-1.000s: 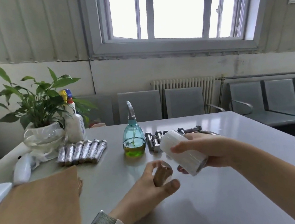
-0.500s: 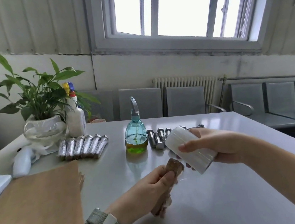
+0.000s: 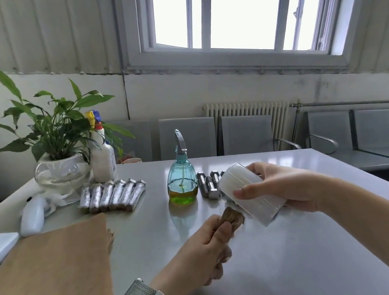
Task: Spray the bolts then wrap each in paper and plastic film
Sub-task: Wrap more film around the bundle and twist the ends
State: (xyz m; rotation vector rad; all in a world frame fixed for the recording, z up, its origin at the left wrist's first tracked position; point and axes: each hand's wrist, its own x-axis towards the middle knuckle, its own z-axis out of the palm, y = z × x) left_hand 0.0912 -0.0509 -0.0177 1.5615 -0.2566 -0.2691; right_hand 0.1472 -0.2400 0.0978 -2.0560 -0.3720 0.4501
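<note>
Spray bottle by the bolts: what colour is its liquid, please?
Yellow-green, inside the teal spray bottle; head view.

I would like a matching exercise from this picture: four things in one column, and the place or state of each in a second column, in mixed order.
Things:
1. roll of plastic film
2. paper-wrapped bolt
3. finished wrapped bolts
4. stack of brown paper

Places or states:
A. lying in a row near the plant pot
B. held in the right hand
C. flat on the table at the left
D. gripped in the left hand

Pairs: 1-B, 2-D, 3-A, 4-C

bare bolts [image 3: 210, 186] partly behind film roll [image 3: 251, 200]
</note>
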